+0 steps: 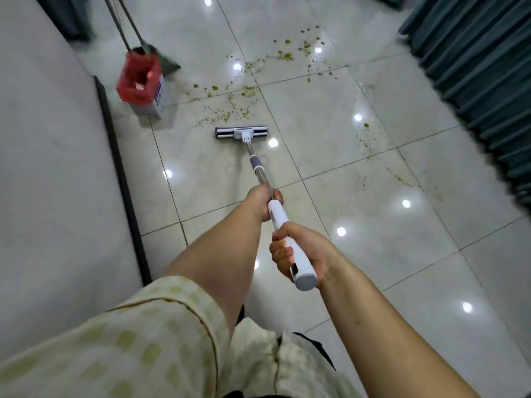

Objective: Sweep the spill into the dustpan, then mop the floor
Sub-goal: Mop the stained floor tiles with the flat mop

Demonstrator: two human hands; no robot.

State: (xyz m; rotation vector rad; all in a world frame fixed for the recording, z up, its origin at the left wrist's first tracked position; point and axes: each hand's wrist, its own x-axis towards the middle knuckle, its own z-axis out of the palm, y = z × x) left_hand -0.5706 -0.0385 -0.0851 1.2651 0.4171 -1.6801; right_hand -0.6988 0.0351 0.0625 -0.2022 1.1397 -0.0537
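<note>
- Two thin poles (120,27) slant down at upper left to a dark head (168,63) on the floor; we cannot tell broom from dustpan.
- Just in front stands a small bin (156,101) lined with a red bag (138,79).
- Yellow-brown spill (230,110) lies scattered over the glossy tiled floor (373,225), from beside the bin to the upper right.
- Our mop head (241,133) lies flat on the tiles, just short of the nearest crumbs.
- Our left hand (263,202) wraps around the mop pole (260,172).
- Our right hand (298,251) curls round the white handle end (304,275), nearer us.
- Teal curtain (474,67) hangs at right.
</note>
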